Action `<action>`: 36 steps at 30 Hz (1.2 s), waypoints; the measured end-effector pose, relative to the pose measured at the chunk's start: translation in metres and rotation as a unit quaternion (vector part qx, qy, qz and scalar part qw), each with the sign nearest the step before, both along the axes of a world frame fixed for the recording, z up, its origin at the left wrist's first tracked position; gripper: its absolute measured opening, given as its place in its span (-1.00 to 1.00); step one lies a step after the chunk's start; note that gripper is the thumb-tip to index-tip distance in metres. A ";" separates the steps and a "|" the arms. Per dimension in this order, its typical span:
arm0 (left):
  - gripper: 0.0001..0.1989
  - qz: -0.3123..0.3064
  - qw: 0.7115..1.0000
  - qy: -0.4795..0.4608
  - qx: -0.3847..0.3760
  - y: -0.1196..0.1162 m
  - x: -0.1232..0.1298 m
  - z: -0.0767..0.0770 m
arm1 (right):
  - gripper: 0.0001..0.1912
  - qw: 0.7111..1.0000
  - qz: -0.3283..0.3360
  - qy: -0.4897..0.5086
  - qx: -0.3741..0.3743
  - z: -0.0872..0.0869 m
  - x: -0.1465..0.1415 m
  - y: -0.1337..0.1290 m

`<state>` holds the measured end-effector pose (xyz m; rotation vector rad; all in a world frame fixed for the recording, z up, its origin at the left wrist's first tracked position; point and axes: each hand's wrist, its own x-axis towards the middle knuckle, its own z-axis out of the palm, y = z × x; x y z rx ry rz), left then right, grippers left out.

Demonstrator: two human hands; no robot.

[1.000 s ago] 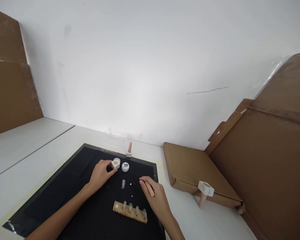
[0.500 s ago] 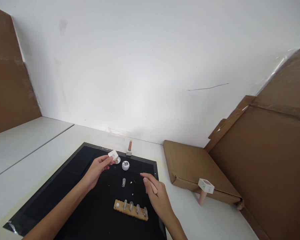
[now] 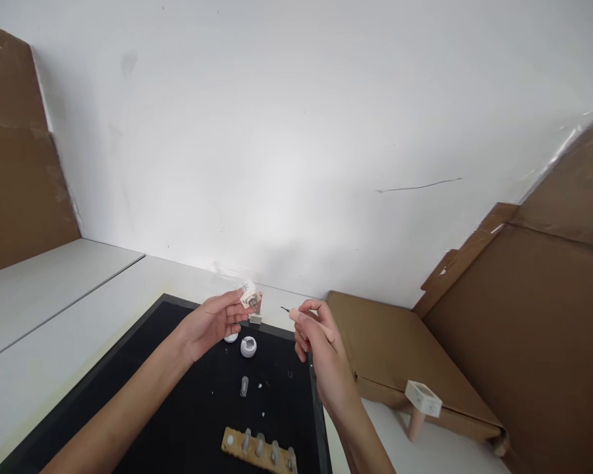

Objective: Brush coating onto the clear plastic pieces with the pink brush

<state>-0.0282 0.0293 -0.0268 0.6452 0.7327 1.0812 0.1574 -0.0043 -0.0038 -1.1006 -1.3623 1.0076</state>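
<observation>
Fingers and thumb of my left hand (image 3: 222,319) pinch a small white block (image 3: 248,293) with a greyish bit on its lower side. To the right, my right hand (image 3: 321,332) grips a pinkish handle (image 3: 295,315) whose thin dark tip points left toward the block, apart from it. Below them on the black mat (image 3: 178,395) are a round white pot (image 3: 248,346) with grey content, a white lid (image 3: 231,338) partly under my left hand, and a loose clear piece (image 3: 244,386). Nearer me lies a tan strip (image 3: 237,447) bearing several clear upright pieces.
Behind the block, a pink-topped bottle (image 3: 255,318) stands at the mat's back edge. A flat cardboard box (image 3: 395,355) lies at the right, with a white block on a pink stem (image 3: 423,399) by its front. Cardboard panels (image 3: 538,316) flank both sides.
Both hands have risen; the left has moved right with the white block. The handle in my right hand has turned, and its dark tip now shows. The view has tilted slightly upward.
</observation>
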 end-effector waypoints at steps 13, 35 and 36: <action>-0.60 -0.038 0.996 0.025 0.072 0.025 0.003 0.013 | -0.73 0.986 0.051 -0.095 0.126 0.013 0.015 0.020; -0.65 -0.022 0.981 0.133 0.137 0.035 -0.004 0.004 | -0.79 0.986 0.069 -0.086 0.128 -0.004 0.005 0.037; -0.64 -0.022 0.983 0.127 0.132 0.035 -0.005 0.003 | -0.78 0.986 0.063 -0.087 0.127 -0.005 0.005 0.038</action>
